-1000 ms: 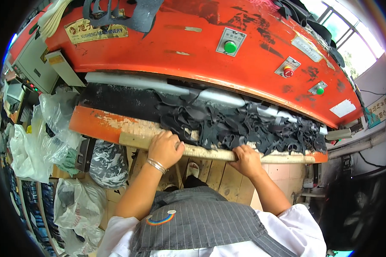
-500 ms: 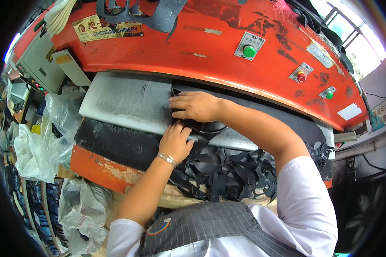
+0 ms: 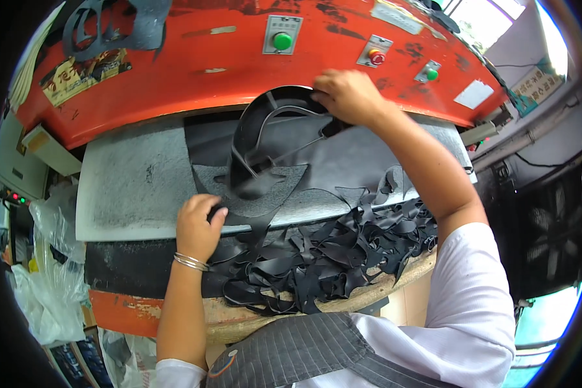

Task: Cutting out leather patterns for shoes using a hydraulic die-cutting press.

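My right hand [image 3: 348, 97] grips a curved black cutting die [image 3: 242, 132] by its upper right end. The die is tilted up off the board, and a thin metal bar spans its open side. Below it lies a black leather-like sheet [image 3: 368, 158] with a shaped hole, through which the grey board shows. At the hole's lower left, my left hand [image 3: 197, 227] pinches the narrow edge of that sheet between thumb and fingers. A bracelet rings the left wrist.
The grey cutting board [image 3: 119, 178] lies beneath a red machine beam [image 3: 194, 77] with green buttons [image 3: 282, 41] and a red button [image 3: 376, 57]. Black offcuts [image 3: 323, 258] heap along the front edge. Plastic bags [image 3: 48, 301] hang at the left; a fan [image 3: 553, 220] stands right.
My right hand has lifted the die off the sheet, up and to the right, baring the cut-out hole. My left hand has shifted to the sheet's edge. The whole view has turned rightward.
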`<state>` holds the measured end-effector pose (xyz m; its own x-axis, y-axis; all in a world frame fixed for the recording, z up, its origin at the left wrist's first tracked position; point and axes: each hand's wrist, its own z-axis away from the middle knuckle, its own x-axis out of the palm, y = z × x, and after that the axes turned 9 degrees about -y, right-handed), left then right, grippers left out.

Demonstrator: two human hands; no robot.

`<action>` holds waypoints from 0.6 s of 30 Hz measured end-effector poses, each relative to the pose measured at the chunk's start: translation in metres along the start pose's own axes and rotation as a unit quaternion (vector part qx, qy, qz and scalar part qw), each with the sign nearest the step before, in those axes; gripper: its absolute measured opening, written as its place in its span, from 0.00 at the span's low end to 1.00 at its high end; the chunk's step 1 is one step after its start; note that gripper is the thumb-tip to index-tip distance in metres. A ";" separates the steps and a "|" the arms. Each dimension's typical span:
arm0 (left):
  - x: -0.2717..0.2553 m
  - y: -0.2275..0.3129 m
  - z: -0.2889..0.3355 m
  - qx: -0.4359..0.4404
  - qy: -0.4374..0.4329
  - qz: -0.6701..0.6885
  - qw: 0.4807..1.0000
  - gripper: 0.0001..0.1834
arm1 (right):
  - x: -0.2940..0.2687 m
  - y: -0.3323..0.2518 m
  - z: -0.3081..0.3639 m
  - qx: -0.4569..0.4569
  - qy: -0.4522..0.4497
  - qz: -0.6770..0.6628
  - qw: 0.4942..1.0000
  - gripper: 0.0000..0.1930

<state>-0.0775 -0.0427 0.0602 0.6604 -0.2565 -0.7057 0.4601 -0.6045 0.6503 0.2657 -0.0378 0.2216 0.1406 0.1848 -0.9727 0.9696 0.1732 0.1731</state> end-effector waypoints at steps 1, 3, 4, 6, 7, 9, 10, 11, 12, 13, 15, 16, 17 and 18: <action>-0.002 -0.003 -0.010 -0.002 0.004 -0.012 1.000 0.14 | 0.022 0.008 0.014 0.072 -0.023 -0.079 0.994 0.11; 0.010 -0.011 -0.026 -0.009 0.000 -0.003 1.000 0.17 | 0.066 0.016 0.042 0.174 -0.028 -0.183 0.967 0.12; 0.019 -0.016 -0.035 -0.014 -0.009 0.006 1.000 0.19 | 0.089 0.017 0.056 0.180 0.020 -0.220 0.959 0.12; 0.029 -0.022 -0.047 -0.016 -0.039 -0.008 0.999 0.24 | 0.116 0.014 0.071 0.248 -0.018 -0.289 0.924 0.12; 0.035 -0.024 -0.050 -0.014 -0.043 -0.010 0.999 0.24 | 0.125 0.012 0.076 0.273 -0.032 -0.310 0.910 0.12; 0.043 -0.026 -0.056 -0.035 -0.045 -0.003 0.998 0.23 | 0.137 0.010 0.082 0.281 -0.044 -0.320 0.904 0.12; 0.044 -0.028 -0.057 -0.034 -0.049 -0.007 0.998 0.23 | 0.141 0.007 0.082 0.273 -0.039 -0.323 0.905 0.12; 0.043 -0.033 -0.057 -0.013 -0.041 -0.019 0.999 0.21 | 0.145 0.006 0.080 0.267 -0.052 -0.317 0.908 0.12; 0.042 -0.034 -0.059 0.008 -0.035 -0.028 0.999 0.19 | 0.149 0.006 0.078 0.245 -0.049 -0.308 0.918 0.12; 0.041 -0.034 -0.062 0.008 -0.040 -0.031 0.999 0.19 | 0.153 0.006 0.075 0.223 -0.045 -0.299 0.927 0.13; 0.038 -0.035 -0.066 -0.002 -0.041 -0.003 0.999 0.15 | 0.159 0.005 0.072 0.225 -0.037 -0.310 0.923 0.13; 0.039 -0.036 -0.068 -0.003 -0.044 -0.001 0.999 0.13 | 0.161 0.005 0.072 0.224 -0.029 -0.317 0.921 0.12; 0.040 -0.037 -0.069 -0.004 -0.050 -0.003 0.999 0.13 | 0.161 0.007 0.074 0.227 -0.031 -0.321 0.919 0.12; 0.041 -0.036 -0.071 0.004 -0.057 -0.002 0.998 0.12 | 0.157 0.010 0.077 0.237 -0.046 -0.352 0.905 0.15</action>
<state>-0.0249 0.0225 0.0278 0.5860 -0.3385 -0.7362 0.4575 -0.6117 0.6454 0.3132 -0.0819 0.0589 -0.5495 0.1049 -0.8289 0.7998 -0.2209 -0.5582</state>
